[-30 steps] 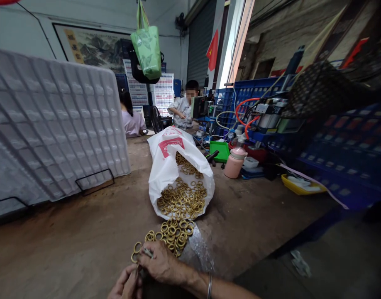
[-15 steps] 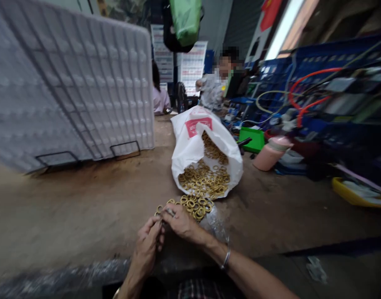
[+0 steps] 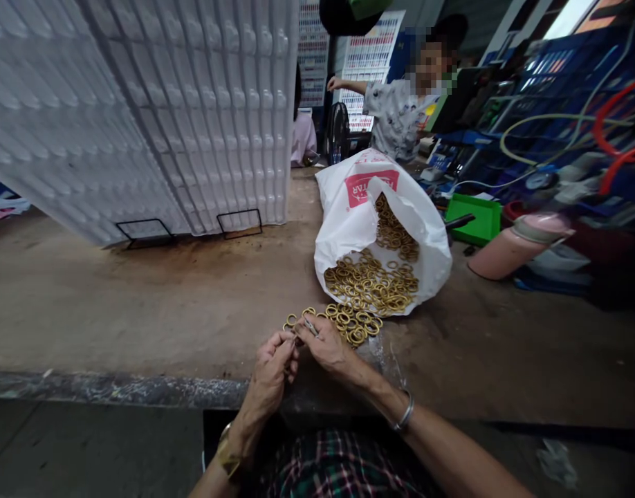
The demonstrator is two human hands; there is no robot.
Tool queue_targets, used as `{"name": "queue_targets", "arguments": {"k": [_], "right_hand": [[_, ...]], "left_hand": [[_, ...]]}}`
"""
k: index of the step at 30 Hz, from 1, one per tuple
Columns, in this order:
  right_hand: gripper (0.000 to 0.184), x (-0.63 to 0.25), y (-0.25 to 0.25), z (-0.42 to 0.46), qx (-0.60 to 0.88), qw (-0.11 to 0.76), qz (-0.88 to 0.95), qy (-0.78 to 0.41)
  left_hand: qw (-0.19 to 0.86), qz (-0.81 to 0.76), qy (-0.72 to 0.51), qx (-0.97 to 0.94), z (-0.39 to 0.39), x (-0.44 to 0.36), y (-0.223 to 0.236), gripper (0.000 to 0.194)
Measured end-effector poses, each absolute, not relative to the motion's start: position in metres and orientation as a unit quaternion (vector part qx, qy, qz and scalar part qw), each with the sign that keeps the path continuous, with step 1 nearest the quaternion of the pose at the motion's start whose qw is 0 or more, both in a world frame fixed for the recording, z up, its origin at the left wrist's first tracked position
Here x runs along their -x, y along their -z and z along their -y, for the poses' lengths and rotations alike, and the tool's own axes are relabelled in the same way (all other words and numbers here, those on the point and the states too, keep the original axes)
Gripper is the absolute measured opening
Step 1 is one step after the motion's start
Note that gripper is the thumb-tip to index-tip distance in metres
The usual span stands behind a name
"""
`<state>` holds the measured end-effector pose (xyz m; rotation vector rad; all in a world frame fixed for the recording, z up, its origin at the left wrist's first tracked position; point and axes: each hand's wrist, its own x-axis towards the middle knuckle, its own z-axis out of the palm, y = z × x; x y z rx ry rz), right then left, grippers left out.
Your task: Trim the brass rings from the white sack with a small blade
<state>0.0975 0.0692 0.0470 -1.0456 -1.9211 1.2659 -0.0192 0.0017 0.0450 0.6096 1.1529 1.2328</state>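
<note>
My left hand (image 3: 270,370) and my right hand (image 3: 326,344) meet at the near edge of the worn brown table (image 3: 141,311), fingers pinched together over a small metal piece (image 3: 310,325) that is too small to name. Just beyond my fingertips lies a heap of brass rings (image 3: 348,321) spilling from the mouth of a white plastic bag (image 3: 359,207) that lies on its side and holds many more rings. My right wrist carries a metal bangle, my left a gold-coloured watch.
Stacked white moulded trays (image 3: 141,104) lean on wire stands at the left. At the right are a pink flask (image 3: 514,242), a green box (image 3: 476,218), hoses and blue crates (image 3: 556,83). A seated person (image 3: 400,111) and another person work at the far end.
The view has tipped down and swung left, so my hands, forearms and lap now show. My hands stay pinched together at the ring heap.
</note>
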Motion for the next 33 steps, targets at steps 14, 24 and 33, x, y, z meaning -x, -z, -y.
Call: {"name": "queue_targets", "arguments": {"k": [14,24,33], "right_hand": [[0.019,-0.103,-0.045,-0.062,0.411,0.301,0.746,-0.428],[0.016,-0.106,-0.036,-0.05,0.392,0.161,0.889,-0.17],[0.019,-0.104,-0.039,-0.049,0.422,0.11,0.886,-0.157]], "left_hand": [[0.608,-0.5,-0.557,-0.266,0.007,0.018,-0.047,0.034],[0.549,-0.562,-0.547,-0.289,0.008,0.016,-0.043,0.041],[0.526,-0.598,-0.52,-0.308,0.009,0.014,-0.044,0.038]]}}
